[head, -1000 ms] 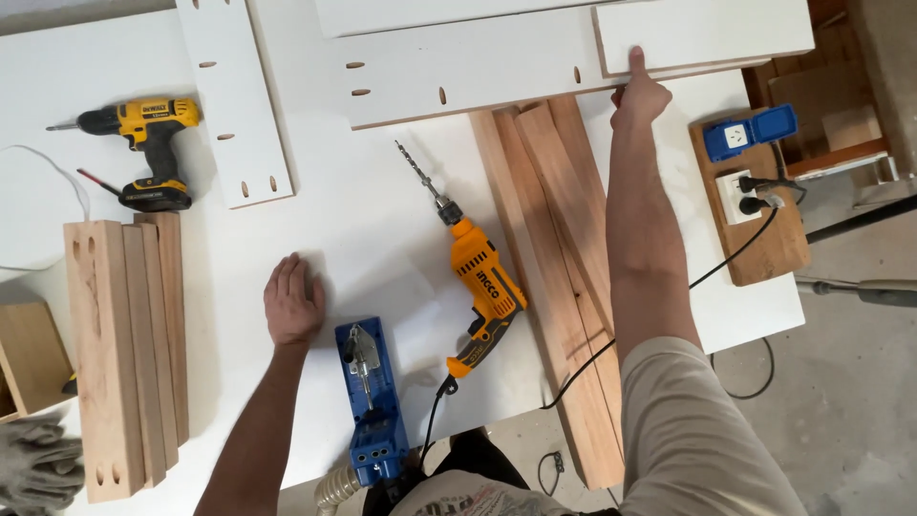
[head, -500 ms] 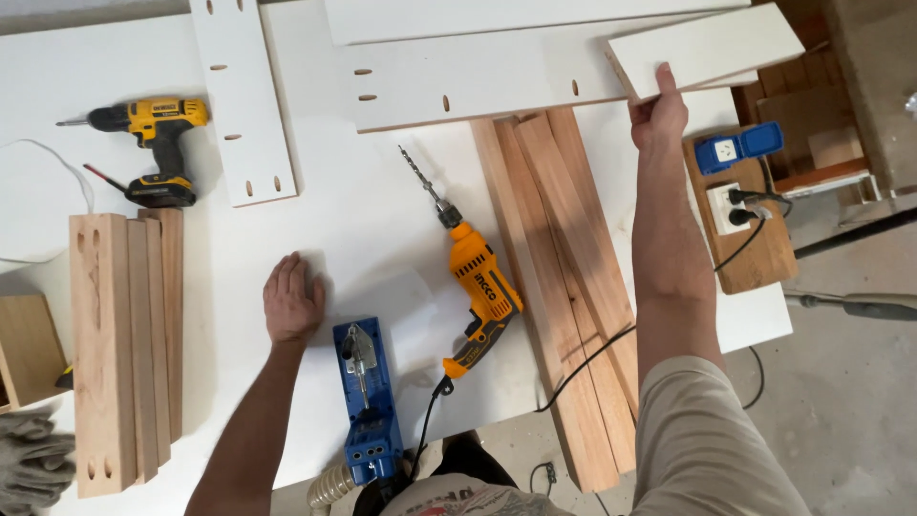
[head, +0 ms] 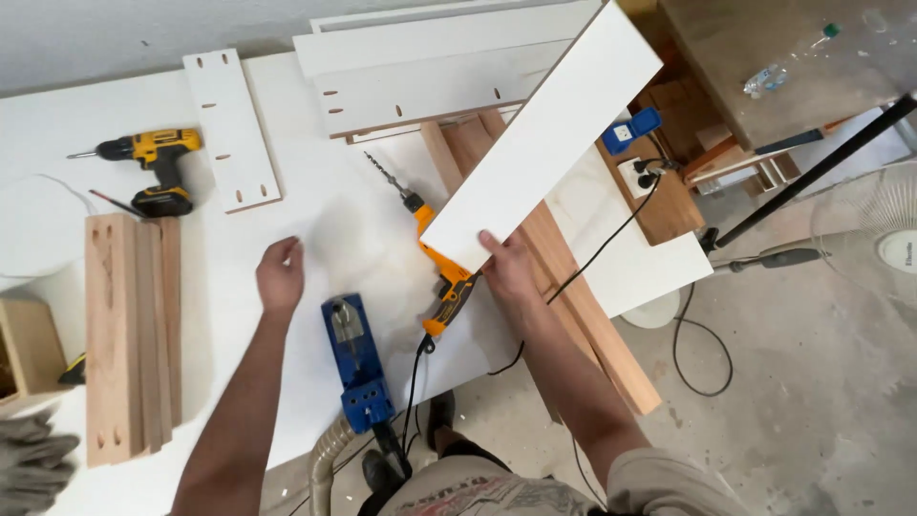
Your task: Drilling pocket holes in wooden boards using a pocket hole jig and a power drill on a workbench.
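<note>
Right hand (head: pixel 508 270) grips the near end of a long white panel (head: pixel 544 143), fingers curled over the edge, thumb on top, and the board slants up and away from it toward the far right, lifted clear of the white table (head: pixel 315 229). Directly under that hand sits the orange corded drill (head: pixel 441 268), bit pointing away to the upper left, with reddish wooden planks (head: pixel 573 306) running beneath and beyond the wrist, overhanging the table edge. Over on the other side, the left hand (head: pixel 280 277) rests palm down on the bare tabletop, fingers loosely together and slightly bent, holding nothing. Just beside it, toward the body, lies a blue jig (head: pixel 355 363). Well to its left stands a stack of wooden blocks (head: pixel 129 334), and beyond that stack a yellow cordless drill (head: pixel 148 162). Ahead of the left hand, a short white panel with slots (head: pixel 232 129) lies flat, and more slotted white boards (head: pixel 420 76) lie across the far edge.
</note>
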